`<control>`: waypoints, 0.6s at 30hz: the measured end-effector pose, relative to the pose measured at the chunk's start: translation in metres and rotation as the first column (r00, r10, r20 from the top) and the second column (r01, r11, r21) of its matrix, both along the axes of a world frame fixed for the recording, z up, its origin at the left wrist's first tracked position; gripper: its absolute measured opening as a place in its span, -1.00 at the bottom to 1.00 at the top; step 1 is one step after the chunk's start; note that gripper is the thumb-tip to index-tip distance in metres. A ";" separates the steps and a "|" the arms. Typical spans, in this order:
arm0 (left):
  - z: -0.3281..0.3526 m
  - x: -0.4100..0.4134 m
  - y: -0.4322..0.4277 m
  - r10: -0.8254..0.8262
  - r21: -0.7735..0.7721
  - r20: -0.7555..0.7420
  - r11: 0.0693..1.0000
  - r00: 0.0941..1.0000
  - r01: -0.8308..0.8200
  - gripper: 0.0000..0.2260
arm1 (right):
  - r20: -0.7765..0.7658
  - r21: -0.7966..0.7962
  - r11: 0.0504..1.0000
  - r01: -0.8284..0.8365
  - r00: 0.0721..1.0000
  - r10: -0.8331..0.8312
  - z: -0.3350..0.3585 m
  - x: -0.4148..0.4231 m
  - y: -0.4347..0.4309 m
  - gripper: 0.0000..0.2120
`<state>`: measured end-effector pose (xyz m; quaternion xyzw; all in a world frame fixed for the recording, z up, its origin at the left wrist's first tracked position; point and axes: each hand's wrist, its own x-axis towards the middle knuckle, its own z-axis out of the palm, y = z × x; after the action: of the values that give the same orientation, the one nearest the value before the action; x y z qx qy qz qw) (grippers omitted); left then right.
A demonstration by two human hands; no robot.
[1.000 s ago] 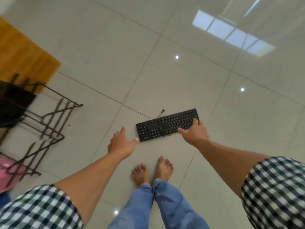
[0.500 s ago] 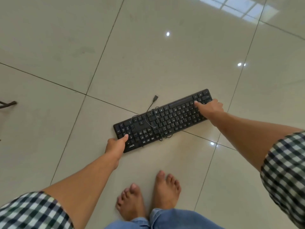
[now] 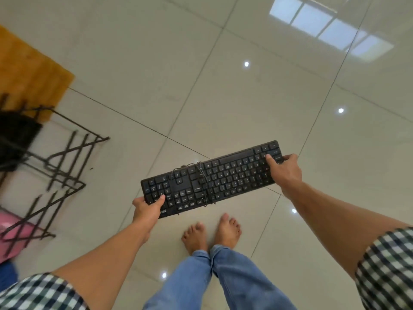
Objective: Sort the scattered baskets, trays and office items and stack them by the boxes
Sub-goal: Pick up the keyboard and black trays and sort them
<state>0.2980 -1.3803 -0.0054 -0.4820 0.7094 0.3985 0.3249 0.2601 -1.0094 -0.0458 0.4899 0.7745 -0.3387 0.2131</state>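
Both hands gripped the black keyboard (image 3: 212, 180) above the tiled floor (image 3: 223, 97) — left hand (image 3: 146, 210) lower-left end, right hand (image 3: 285, 170) upper-right end, cable (image 3: 201, 173) wrapped around its middle.

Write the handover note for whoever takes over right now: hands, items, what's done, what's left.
Left hand: grips the left end of the keyboard, thumb on the keys.
Right hand: grips the right end.
Keyboard: held off the floor, with its cable wrapped round the middle.
A wire rack and a pink item are at the left, blurred. The boxes are not in view.
Done: keyboard picked up.
Left: carry it to the boxes and stack it, then sort the rack and the rest.
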 end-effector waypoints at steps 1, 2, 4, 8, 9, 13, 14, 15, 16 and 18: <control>0.037 0.003 -0.011 0.023 -0.012 -0.012 1.000 1.000 -0.023 -0.56 | -0.021 -0.011 1.000 -0.007 1.000 0.007 0.036 -0.002 -0.011 -0.52; 0.074 0.008 -0.024 0.052 -0.019 -0.017 0.998 0.999 -0.052 -0.55 | -0.038 -0.019 1.000 -0.018 0.999 0.017 0.070 -0.003 -0.022 -0.53; 0.141 0.014 -0.052 0.124 -0.005 -0.031 0.992 0.992 -0.124 -0.56 | -0.074 -0.020 0.999 -0.047 0.996 0.045 0.136 -0.008 -0.047 -0.54; 0.254 0.025 -0.113 0.262 0.058 -0.150 0.965 0.953 -0.257 -0.81 | -0.184 -0.022 0.992 -0.121 0.976 0.115 0.243 -0.022 -0.106 -0.54; 0.277 0.029 -0.129 0.284 0.055 -0.194 0.959 0.939 -0.279 -0.85 | -0.212 -0.043 0.991 -0.129 0.970 0.117 0.265 -0.025 -0.122 -0.55; 0.348 0.054 -0.194 0.383 0.033 -0.355 0.917 0.853 -0.398 -0.87 | -0.298 -0.143 0.974 -0.175 0.946 0.126 0.338 -0.035 -0.202 -0.57; 0.362 0.063 -0.214 0.414 0.034 -0.386 0.899 0.824 -0.436 -0.86 | -0.323 -0.160 0.968 -0.195 0.937 0.135 0.354 -0.037 -0.226 -0.58; 0.375 0.072 -0.233 0.440 0.036 -0.413 0.883 0.797 -0.469 -0.82 | -0.343 -0.169 0.961 -0.219 0.927 0.151 0.368 -0.039 -0.250 -0.59; 0.386 0.081 -0.254 0.468 0.042 -0.431 0.865 0.772 -0.500 -0.75 | -0.362 -0.177 0.953 -0.245 0.917 0.168 0.382 -0.040 -0.275 -0.59; 0.407 0.099 -0.300 0.508 0.061 -0.460 0.837 0.728 -0.544 -0.65 | -0.394 -0.195 0.937 -0.291 0.898 0.197 0.405 -0.041 -0.329 -0.58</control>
<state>0.3967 -1.6804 0.4015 -0.5673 0.6146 0.5481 0.0029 0.2192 -1.3385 0.3589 0.2851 0.8075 -0.4894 0.1649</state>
